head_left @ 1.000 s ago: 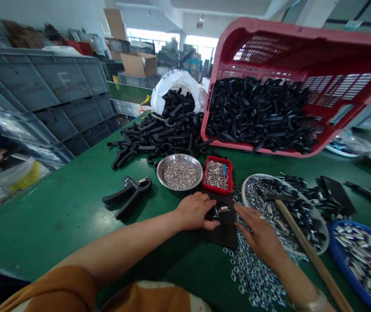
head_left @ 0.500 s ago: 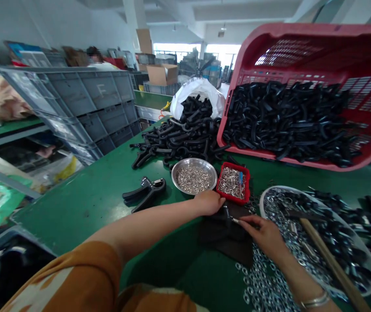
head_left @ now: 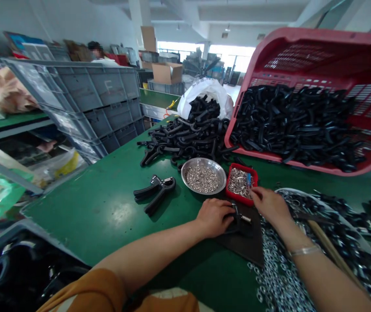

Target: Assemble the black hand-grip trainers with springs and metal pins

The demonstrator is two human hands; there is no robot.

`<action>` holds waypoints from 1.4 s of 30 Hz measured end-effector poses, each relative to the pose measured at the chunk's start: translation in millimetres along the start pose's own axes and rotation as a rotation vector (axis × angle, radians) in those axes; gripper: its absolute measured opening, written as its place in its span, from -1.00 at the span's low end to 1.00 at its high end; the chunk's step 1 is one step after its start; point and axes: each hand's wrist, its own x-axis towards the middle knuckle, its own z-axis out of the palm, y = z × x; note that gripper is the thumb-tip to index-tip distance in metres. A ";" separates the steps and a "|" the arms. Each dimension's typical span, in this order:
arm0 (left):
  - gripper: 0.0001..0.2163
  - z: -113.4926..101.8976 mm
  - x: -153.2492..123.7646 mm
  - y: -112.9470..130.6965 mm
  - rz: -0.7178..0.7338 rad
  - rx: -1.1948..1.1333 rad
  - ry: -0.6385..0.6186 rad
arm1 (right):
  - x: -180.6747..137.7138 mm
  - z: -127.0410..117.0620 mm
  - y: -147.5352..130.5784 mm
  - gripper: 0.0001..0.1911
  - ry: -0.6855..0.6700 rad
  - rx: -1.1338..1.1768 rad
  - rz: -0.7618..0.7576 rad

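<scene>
"Findings, left first?"

"Left hand [head_left: 214, 219] grasps the black handle assembly [head_left: 238, 225] on the dark mat [head_left: 253, 250]; its spring [head_left: 246, 219] points right."

"Next?"

"Right hand [head_left: 272, 207] is at the red tray [head_left: 238, 197], fingertips together; whether it grasps anything, I cannot tell."

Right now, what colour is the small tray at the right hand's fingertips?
The tray is red, clearest in the head view.

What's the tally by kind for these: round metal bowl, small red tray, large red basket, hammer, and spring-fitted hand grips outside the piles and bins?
Round metal bowl: 1
Small red tray: 1
Large red basket: 1
Hammer: 1
Spring-fitted hand grips: 2 (one left of the bowl, one under the left hand)
Total: 6
</scene>
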 end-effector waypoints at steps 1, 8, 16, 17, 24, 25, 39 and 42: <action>-0.74 -1.7 -1.7 -0.7 -0.006 -0.023 0.029 | 15.3 0.9 -4.1 -0.71 -0.009 -0.017 0.024; -0.67 -9.1 -27.7 -14.5 -0.031 -0.196 0.157 | 79.4 17.4 -16.5 -0.98 -0.055 0.043 0.262; -0.62 0.7 -37.5 -24.5 0.002 -0.280 0.135 | 51.5 10.4 -13.2 -0.61 0.114 0.580 0.427; -0.62 0.3 -37.8 -25.1 0.016 -0.281 0.132 | 40.4 8.1 -14.9 -0.60 0.132 0.654 0.423; -0.63 1.2 -38.0 -28.1 0.065 -0.270 0.118 | -55.2 -1.2 -37.0 -0.66 0.102 0.886 0.303; -0.63 1.7 -37.8 -28.0 0.067 -0.262 0.114 | -64.5 -0.1 -39.5 -0.65 0.089 0.885 0.276; -0.66 5.1 -35.9 -22.5 0.068 -0.154 0.069 | -82.0 23.5 -29.5 -0.63 0.150 1.251 0.291; -0.65 6.0 -35.1 -22.9 0.071 -0.145 0.063 | -83.0 24.3 -28.7 -0.67 0.150 1.194 0.246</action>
